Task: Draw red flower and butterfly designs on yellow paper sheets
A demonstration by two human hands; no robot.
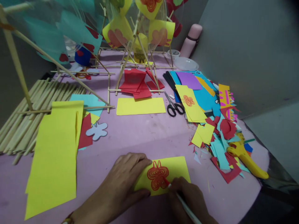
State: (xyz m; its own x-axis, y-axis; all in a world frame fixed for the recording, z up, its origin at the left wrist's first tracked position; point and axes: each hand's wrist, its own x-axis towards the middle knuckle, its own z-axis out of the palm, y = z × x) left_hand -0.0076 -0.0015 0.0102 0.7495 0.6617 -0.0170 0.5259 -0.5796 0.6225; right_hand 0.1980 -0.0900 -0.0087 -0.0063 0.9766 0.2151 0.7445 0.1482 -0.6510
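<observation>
Yellow card lies near us on the table, a red butterfly drawn on it. Our left hand rests outstretched on its left end; our right hand grips the pen. Marks on the blue sheet are too small to read.

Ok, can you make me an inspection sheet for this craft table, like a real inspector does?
Surface: pink tabletop.
Things in use: yellow card with a red butterfly drawing; red-tipped pen.
Clutter: paper scraps and a yellow tool at the right; black-handled scissors further back.
Hands: left hand rests on the card's left part; right hand holds the pen, tip at the drawing.
Cables: nothing seen.
Surroundings: grey wall at the right; pink flask toward the back.
</observation>
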